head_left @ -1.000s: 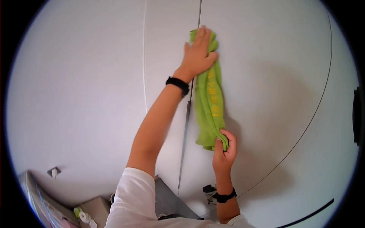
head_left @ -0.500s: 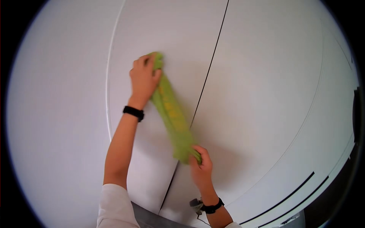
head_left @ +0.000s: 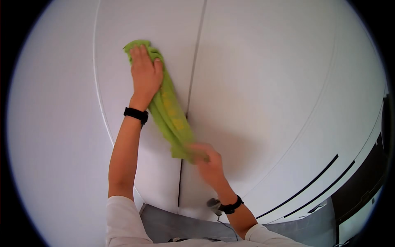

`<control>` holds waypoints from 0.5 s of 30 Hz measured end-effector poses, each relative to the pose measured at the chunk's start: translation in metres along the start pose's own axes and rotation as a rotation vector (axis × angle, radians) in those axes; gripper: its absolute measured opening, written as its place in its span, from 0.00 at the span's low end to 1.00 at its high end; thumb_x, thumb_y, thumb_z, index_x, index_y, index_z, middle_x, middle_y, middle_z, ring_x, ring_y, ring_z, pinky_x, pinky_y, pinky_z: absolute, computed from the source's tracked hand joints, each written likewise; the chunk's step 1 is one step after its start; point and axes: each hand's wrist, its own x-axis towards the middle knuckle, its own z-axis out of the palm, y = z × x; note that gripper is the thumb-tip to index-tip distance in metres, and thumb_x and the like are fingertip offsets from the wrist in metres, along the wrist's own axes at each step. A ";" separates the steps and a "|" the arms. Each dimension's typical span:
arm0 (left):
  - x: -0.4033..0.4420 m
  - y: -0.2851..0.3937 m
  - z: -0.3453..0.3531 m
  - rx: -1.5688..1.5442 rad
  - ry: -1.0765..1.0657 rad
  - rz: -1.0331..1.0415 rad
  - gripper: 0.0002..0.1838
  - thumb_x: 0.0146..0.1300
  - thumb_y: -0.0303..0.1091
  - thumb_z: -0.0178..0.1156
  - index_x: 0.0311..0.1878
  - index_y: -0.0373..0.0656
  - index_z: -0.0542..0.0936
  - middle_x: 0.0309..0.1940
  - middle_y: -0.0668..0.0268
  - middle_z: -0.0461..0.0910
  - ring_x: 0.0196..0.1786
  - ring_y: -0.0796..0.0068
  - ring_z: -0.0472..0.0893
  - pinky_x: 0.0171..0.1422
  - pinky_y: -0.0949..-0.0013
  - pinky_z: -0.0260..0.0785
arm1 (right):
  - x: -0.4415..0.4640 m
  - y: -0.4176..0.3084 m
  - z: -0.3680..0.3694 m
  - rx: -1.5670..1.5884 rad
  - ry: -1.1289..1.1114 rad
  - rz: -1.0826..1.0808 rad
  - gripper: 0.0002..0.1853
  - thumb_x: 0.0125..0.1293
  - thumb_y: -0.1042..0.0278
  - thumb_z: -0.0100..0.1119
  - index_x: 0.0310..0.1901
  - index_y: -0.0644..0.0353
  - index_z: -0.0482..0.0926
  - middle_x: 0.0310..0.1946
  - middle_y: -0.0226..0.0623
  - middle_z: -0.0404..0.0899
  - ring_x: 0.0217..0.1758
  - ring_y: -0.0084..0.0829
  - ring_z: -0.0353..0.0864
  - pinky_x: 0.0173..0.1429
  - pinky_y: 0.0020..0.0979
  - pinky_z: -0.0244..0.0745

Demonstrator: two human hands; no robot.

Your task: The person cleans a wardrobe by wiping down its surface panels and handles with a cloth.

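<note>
A long green cloth (head_left: 168,109) with yellow lettering lies slanted against white panels (head_left: 255,82). My left hand (head_left: 146,76) presses flat on its upper end, fingers stretched out and pointing up, against the left panel. At the lower end, my right hand (head_left: 209,162) pinches the cloth's corner; its fingers are blurred by motion. The lower part of the cloth crosses the dark seam between two panels. Each wrist wears a black band.
Long black strips (head_left: 304,187) run slanted across the white surface at lower right. A small grey object with a cable (head_left: 214,204) is beside my right wrist. Grey floor (head_left: 177,226) shows along the bottom, and a dark opening (head_left: 356,193) at far right.
Over the last second, both hands and the cloth have shifted left in view, away from the seam at the top. My left hand has flattened out again after being more curled half a second ago.
</note>
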 end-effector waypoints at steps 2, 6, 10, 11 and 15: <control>-0.005 0.013 -0.012 -0.071 -0.053 0.014 0.34 0.66 0.40 0.48 0.69 0.27 0.57 0.71 0.38 0.52 0.75 0.37 0.49 0.73 0.39 0.48 | -0.021 -0.004 0.004 -0.001 0.052 0.019 0.14 0.64 0.84 0.51 0.50 0.62 0.77 0.44 0.38 0.79 0.43 0.26 0.81 0.45 0.26 0.78; 0.007 0.051 -0.049 -0.111 -0.138 0.016 0.36 0.68 0.42 0.46 0.73 0.31 0.51 0.76 0.44 0.42 0.78 0.42 0.41 0.74 0.34 0.39 | -0.063 -0.057 0.014 0.020 0.195 0.076 0.13 0.65 0.83 0.50 0.50 0.62 0.77 0.44 0.35 0.79 0.43 0.23 0.80 0.45 0.24 0.77; 0.030 0.100 -0.106 -0.118 -0.083 0.074 0.37 0.68 0.45 0.46 0.73 0.32 0.50 0.76 0.46 0.41 0.78 0.44 0.39 0.73 0.32 0.35 | -0.113 -0.116 0.017 0.005 0.287 -0.037 0.13 0.66 0.82 0.50 0.51 0.62 0.77 0.43 0.34 0.79 0.40 0.20 0.79 0.44 0.22 0.75; 0.034 0.112 -0.123 -0.144 -0.082 0.090 0.37 0.68 0.45 0.46 0.73 0.32 0.50 0.76 0.46 0.41 0.78 0.44 0.39 0.73 0.32 0.35 | -0.128 -0.137 0.021 -0.006 0.315 -0.044 0.13 0.66 0.82 0.50 0.51 0.62 0.77 0.43 0.34 0.79 0.40 0.20 0.79 0.44 0.22 0.75; 0.057 0.160 -0.198 -0.181 -0.031 0.155 0.37 0.68 0.46 0.46 0.74 0.33 0.51 0.76 0.46 0.41 0.78 0.44 0.38 0.73 0.32 0.35 | -0.176 -0.216 0.046 -0.134 0.422 -0.138 0.13 0.67 0.82 0.50 0.52 0.61 0.76 0.38 0.32 0.80 0.36 0.18 0.76 0.40 0.22 0.73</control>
